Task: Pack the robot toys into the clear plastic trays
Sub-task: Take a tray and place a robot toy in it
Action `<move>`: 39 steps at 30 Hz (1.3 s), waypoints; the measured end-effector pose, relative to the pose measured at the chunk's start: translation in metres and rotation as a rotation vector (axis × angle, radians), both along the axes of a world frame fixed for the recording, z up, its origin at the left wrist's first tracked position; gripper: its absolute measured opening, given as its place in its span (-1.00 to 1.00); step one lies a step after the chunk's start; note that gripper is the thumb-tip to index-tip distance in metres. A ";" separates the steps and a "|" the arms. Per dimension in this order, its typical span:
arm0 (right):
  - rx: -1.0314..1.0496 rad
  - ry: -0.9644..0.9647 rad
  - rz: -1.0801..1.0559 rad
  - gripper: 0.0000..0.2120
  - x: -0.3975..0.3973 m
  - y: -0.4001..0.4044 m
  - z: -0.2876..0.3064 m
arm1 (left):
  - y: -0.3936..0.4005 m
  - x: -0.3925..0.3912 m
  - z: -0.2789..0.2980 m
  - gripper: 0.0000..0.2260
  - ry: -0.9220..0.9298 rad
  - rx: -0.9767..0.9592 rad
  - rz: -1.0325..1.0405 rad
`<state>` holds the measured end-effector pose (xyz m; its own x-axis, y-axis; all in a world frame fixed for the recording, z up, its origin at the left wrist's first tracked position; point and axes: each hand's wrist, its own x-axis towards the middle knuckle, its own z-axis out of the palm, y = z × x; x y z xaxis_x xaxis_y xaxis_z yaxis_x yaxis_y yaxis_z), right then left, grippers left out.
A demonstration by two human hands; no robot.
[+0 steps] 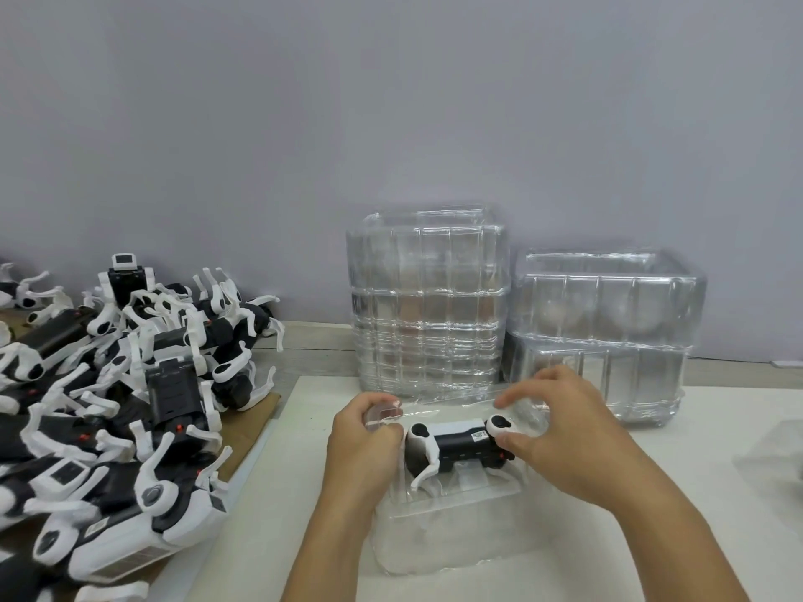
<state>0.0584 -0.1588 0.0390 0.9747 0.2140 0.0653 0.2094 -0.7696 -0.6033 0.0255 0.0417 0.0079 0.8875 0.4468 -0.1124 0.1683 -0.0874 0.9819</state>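
Clear tray: a clear plastic tray (456, 536) lies on the white table (652, 558) straight in front of the person, its near wall towards the camera.
Robot toy: a black and white robot toy (460, 445) lies on its side in the upper part of the tray, its black body running left to right, a white leg hanging down at its left end and a round white joint at its right end.
Left hand: the left hand (365, 441) sits at the toy's left end, fingers curled and pinching the edge of a thin clear plastic sheet (434, 410) that spans above the toy.
Right hand: the right hand (565, 432) is at the toy's right end; the thumb presses on the white joint, the other fingers arch over the tray's far rim. Whether they grip the plastic sheet, I cannot tell.
Toy pile: to the left, a heap of loose robot toys (130, 384) lies tangled on brown cardboard (252, 427), well apart from the tray.
Tray stacks: behind the hands, a tall stack of empty trays (428, 302) stands near the wall; a lower stack (604, 336) stands just beside it on the right.
Wall: a plain grey wall (391, 102) closes the scene.
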 end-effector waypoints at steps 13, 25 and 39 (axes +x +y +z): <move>0.025 -0.058 0.214 -0.66 -0.014 0.052 -0.007 | 0.000 0.001 -0.001 -0.70 -0.008 -0.021 0.011; -0.011 -0.063 0.233 -0.64 -0.012 0.048 -0.007 | 0.002 0.004 0.000 -0.78 -0.046 -0.083 0.052; 0.054 -0.080 0.070 -0.59 0.000 0.006 -0.004 | 0.004 -0.002 0.008 -0.68 -0.243 0.087 -0.088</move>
<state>0.0587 -0.1527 0.0346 0.9488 0.2751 0.1552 0.3101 -0.7181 -0.6230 0.0233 0.0456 0.0154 0.9198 0.3651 0.1439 -0.0831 -0.1772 0.9807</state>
